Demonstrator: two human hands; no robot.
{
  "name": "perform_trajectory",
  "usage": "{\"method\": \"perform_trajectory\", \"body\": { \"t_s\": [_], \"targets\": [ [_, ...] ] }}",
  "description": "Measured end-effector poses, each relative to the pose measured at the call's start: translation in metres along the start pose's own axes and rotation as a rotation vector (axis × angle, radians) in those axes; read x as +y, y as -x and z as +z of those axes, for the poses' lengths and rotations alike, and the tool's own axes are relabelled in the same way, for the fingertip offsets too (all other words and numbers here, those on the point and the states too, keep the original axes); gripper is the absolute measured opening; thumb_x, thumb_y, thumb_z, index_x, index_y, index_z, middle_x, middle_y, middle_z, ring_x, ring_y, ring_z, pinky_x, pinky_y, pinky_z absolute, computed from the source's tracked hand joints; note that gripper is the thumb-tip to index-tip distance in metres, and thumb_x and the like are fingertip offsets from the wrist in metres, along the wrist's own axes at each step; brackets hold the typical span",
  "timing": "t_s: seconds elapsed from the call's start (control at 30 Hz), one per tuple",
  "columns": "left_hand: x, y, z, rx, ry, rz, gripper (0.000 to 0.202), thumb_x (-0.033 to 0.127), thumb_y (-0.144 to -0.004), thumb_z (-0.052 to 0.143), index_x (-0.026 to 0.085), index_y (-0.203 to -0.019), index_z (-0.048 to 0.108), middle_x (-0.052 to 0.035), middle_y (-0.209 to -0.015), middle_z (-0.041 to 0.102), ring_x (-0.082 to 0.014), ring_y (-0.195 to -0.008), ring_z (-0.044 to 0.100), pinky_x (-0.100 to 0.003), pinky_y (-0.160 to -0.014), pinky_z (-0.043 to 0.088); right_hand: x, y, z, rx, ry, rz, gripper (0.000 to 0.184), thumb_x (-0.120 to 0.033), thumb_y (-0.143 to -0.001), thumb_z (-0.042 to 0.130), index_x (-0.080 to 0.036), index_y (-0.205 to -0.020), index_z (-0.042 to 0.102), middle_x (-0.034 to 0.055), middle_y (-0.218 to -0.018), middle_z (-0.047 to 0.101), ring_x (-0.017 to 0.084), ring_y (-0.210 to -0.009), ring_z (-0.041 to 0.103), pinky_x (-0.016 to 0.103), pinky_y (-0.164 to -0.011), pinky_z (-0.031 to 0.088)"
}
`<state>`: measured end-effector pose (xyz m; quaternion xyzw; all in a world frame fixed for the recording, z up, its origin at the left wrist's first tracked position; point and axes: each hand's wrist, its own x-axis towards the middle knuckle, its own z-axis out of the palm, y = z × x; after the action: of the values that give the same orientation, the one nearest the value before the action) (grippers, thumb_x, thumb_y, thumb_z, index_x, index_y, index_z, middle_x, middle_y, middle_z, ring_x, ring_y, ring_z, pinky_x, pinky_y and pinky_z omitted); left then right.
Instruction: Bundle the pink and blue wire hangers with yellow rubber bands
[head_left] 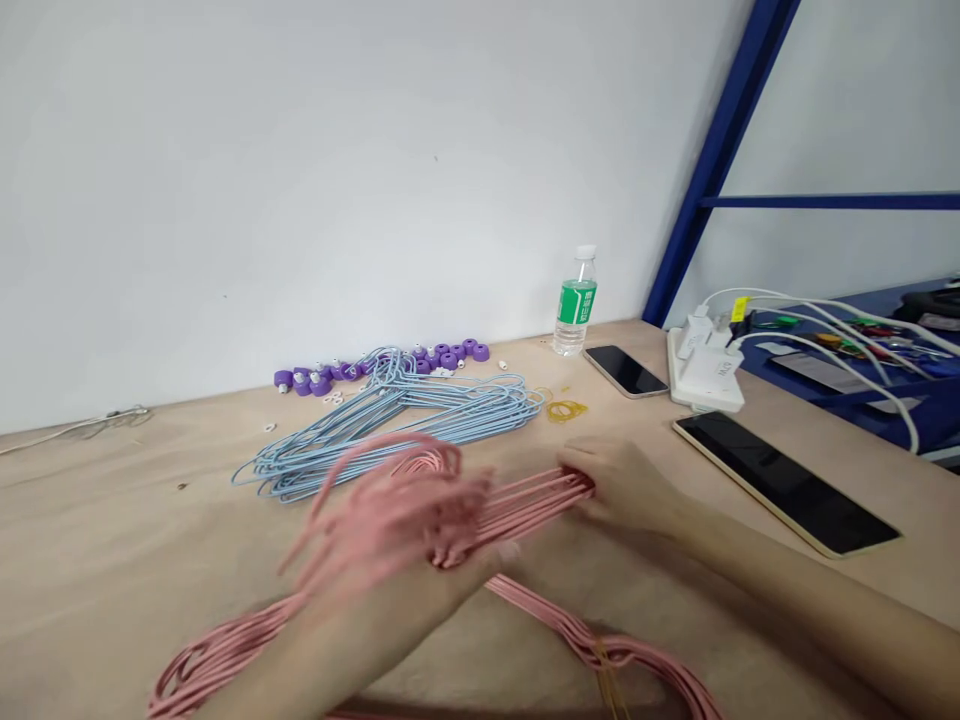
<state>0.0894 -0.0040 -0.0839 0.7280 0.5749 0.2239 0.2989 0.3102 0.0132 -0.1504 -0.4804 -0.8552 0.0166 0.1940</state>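
This looks like a workshop (stacked blue hangers [397, 375] on a worktable [90, 520]).

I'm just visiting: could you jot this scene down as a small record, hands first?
Right hand: closed around one end of a pink wire bundle
Left hand: at the same bundle, blurred, grip unclear
Nearer the camera: more pink wires
Behind: blue hangers, purple pieces, yellow bands
Toward the right: bottle, smaller phone, larger dark-screened device, white chargers
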Motion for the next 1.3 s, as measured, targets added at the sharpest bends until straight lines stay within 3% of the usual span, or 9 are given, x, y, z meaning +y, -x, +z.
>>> {"method": "perform_trajectory", "body": {
  "t_s": [0.13, 0.23, 0.47, 0.57, 0.67, 0.73, 0.83, 1.03, 1.3],
  "targets": [
    [-0.002, 0.014, -0.022, -0.137, -0.009, 0.017, 0.032, 0.048, -0.066, 0.057, 0.021, -0.082, 0.064, -0.0032, -0.083, 0.068, -0.0272, -0.082, 0.061, -0.038, -0.071, 0.048, -0.013, -0.002, 0.011, 0.051, 0.012, 0.03, 0.014, -0.01, -0.054, 0.046, -0.02, -0.053, 0.035, 0.0002, -0.053, 0.048, 0.012, -0.051, 0.041, 0.023, -0.049, 0.026],
    [-0.003, 0.01, -0.024, -0.196, 0.06, 0.066, 0.027, 0.044, -0.068, 0.058, 0.02, -0.08, 0.063, -0.001, -0.083, 0.068, -0.0229, -0.081, 0.061, -0.031, -0.071, 0.047, -0.018, -0.005, 0.012, 0.06, 0.005, 0.028, 0.01, -0.012, -0.057, 0.048, -0.018, -0.06, 0.041, 0.0043, -0.066, 0.055, 0.015, -0.061, 0.047, 0.023, -0.054, 0.032],
    [-0.009, 0.001, -0.024, -0.258, 0.169, 0.093, 0.027, 0.045, -0.072, 0.056, 0.018, -0.075, 0.06, 0.0002, -0.069, 0.064, -0.0194, -0.071, 0.06, -0.029, -0.067, 0.046, -0.014, -0.001, -0.002, -0.14, -0.054, 0.018, 0.011, -0.024, -0.07, 0.057, -0.017, -0.065, 0.049, 0.0017, -0.062, 0.058, 0.014, -0.056, 0.049, 0.024, -0.051, 0.032],
    [-0.011, 0.0, -0.026, -0.264, 0.212, 0.117, 0.025, 0.043, -0.073, 0.057, 0.019, -0.079, 0.061, 0.0, -0.072, 0.065, -0.0197, -0.075, 0.06, -0.029, -0.069, 0.047, 0.005, -0.011, -0.021, -0.251, -0.245, -0.046, 0.018, -0.034, -0.078, 0.052, -0.017, -0.084, 0.055, 0.0025, -0.081, 0.064, 0.014, -0.073, 0.058, 0.024, -0.062, 0.042],
    [-0.011, 0.001, -0.026, -0.257, 0.214, 0.135, 0.024, 0.042, -0.073, 0.057, 0.019, -0.08, 0.062, -0.0001, -0.072, 0.065, -0.0199, -0.076, 0.06, -0.029, -0.07, 0.047, 0.039, -0.035, -0.03, -0.087, -0.126, 0.236, 0.028, -0.024, -0.09, 0.03, -0.016, -0.102, 0.054, 0.0075, -0.104, 0.06, 0.015, -0.096, 0.056, 0.026, -0.079, 0.044],
    [-0.01, 0.002, -0.026, -0.236, 0.206, 0.142, 0.024, 0.041, -0.072, 0.058, 0.019, -0.08, 0.062, -0.0007, -0.075, 0.065, -0.0205, -0.078, 0.06, -0.03, -0.071, 0.047, 0.062, -0.055, -0.025, -0.072, -0.043, 0.335, 0.027, -0.019, -0.09, 0.032, -0.012, -0.099, 0.055, 0.0127, -0.105, 0.059, 0.019, -0.098, 0.055, 0.033, -0.083, 0.044],
    [-0.01, 0.003, -0.025, -0.225, 0.202, 0.136, 0.025, 0.042, -0.072, 0.058, 0.018, -0.08, 0.062, -0.0016, -0.079, 0.066, -0.0211, -0.081, 0.059, -0.031, -0.073, 0.046, 0.086, -0.082, -0.01, -0.156, 0.038, 0.379, 0.02, -0.026, -0.088, 0.045, -0.014, -0.098, 0.057, 0.0078, -0.103, 0.059, 0.017, -0.09, 0.057, 0.036, -0.08, 0.046],
    [-0.015, 0.0, -0.024, -0.254, 0.26, 0.102, 0.025, 0.041, -0.072, 0.057, 0.018, -0.081, 0.06, -0.0008, -0.072, 0.064, -0.0195, -0.073, 0.059, -0.03, -0.069, 0.045, 0.098, -0.099, 0.008, -0.345, 0.099, 0.334, 0.024, -0.031, -0.087, 0.047, -0.017, -0.105, 0.055, 0.0063, -0.108, 0.056, 0.016, -0.091, 0.056, 0.036, -0.079, 0.048],
    [-0.018, -0.001, -0.022, -0.257, 0.304, 0.063, 0.025, 0.038, -0.069, 0.061, 0.017, -0.084, 0.061, -0.0011, -0.077, 0.063, -0.0193, -0.075, 0.058, -0.03, -0.069, 0.045, 0.113, -0.103, 0.013, -0.309, -0.102, 0.357, 0.026, -0.031, -0.087, 0.047, -0.017, -0.107, 0.054, 0.0069, -0.109, 0.055, 0.016, -0.092, 0.056, 0.037, -0.079, 0.048]
  ]
}}
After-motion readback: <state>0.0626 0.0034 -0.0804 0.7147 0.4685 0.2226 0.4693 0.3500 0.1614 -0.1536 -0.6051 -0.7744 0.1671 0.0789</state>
